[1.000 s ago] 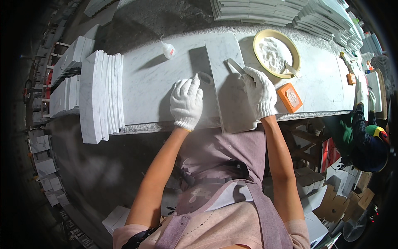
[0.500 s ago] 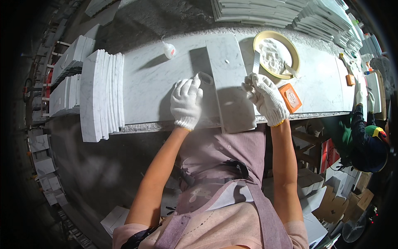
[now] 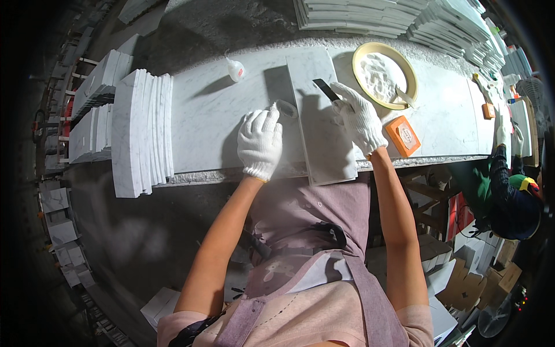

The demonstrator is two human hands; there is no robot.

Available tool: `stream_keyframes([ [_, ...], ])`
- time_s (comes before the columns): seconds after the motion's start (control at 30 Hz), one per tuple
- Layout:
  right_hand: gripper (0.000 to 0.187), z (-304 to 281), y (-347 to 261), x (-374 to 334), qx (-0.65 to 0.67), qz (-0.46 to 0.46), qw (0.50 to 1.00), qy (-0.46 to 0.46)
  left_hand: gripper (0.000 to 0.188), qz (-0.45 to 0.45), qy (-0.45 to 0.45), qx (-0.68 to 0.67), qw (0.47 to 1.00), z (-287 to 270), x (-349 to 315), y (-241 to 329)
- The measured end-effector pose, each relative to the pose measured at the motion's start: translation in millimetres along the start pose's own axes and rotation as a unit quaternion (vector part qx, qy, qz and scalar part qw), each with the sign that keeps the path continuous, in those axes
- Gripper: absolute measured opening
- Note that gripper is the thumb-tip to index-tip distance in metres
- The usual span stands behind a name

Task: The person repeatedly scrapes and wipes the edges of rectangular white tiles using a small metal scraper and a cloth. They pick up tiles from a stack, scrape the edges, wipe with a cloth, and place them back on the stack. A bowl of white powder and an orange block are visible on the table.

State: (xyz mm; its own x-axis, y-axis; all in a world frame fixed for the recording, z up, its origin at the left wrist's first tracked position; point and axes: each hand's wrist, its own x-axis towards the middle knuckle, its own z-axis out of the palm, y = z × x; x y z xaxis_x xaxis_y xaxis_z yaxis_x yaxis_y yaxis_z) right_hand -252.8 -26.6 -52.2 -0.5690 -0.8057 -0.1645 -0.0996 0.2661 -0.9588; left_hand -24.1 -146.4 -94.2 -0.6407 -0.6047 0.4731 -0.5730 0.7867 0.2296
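Note:
My right hand (image 3: 359,115), in a white knit glove, is closed round a flat scraper blade (image 3: 325,89). The blade looks dark and points up and left over a narrow grey-white marble strip (image 3: 329,156). That strip lies across a wider marble slab (image 3: 202,133). My left hand (image 3: 259,144), also gloved, rests on the wider slab left of the strip with its fingers curled. Just past its fingertips lies a small translucent squeeze bottle (image 3: 287,109); whether the fingers grip it is hidden.
A white squeeze bottle (image 3: 236,70) stands farther back. To the right are a yellow bowl (image 3: 413,75) of white paste and an orange box (image 3: 403,136). Stacked marble tiles (image 3: 139,133) stand at left, more (image 3: 358,14) behind. Another person (image 3: 511,196) works at far right.
My right hand has moved left and slightly up, away from the bowl and box. The blade has turned from upright and bright to slanting and dark over the strip. My left hand stays put.

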Motion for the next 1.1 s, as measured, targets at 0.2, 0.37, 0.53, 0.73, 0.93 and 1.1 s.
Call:
stream_keyframes([
  [0.2,0.043,7,-6,9,-0.256,-0.095,0.962,0.005,0.042,0.018,0.0,-0.001,1.0,-4,3,0],
  [0.37,0.032,18,-22,1,-0.459,-0.134,0.875,0.072,0.044,0.009,-0.008,-0.016,1.0,-2,1,-2],
  [0.53,0.033,21,-32,-1,-0.496,-0.135,0.854,0.083,0.045,0.014,0.013,-0.018,1.0,0,-2,-4],
  [0.73,0.033,20,-36,13,-0.509,-0.143,0.846,0.068,0.042,0.019,0.012,-0.022,1.0,2,-6,-8],
  [0.93,0.033,20,-33,19,-0.506,-0.121,0.852,0.057,0.041,0.018,0.013,-0.009,1.0,7,-6,-12],
  [1.1,0.036,9,-49,8,-0.312,-0.168,0.93,0.095,0.033,-0.011,0.052,-0.088,0.995,7,-13,-15],
])
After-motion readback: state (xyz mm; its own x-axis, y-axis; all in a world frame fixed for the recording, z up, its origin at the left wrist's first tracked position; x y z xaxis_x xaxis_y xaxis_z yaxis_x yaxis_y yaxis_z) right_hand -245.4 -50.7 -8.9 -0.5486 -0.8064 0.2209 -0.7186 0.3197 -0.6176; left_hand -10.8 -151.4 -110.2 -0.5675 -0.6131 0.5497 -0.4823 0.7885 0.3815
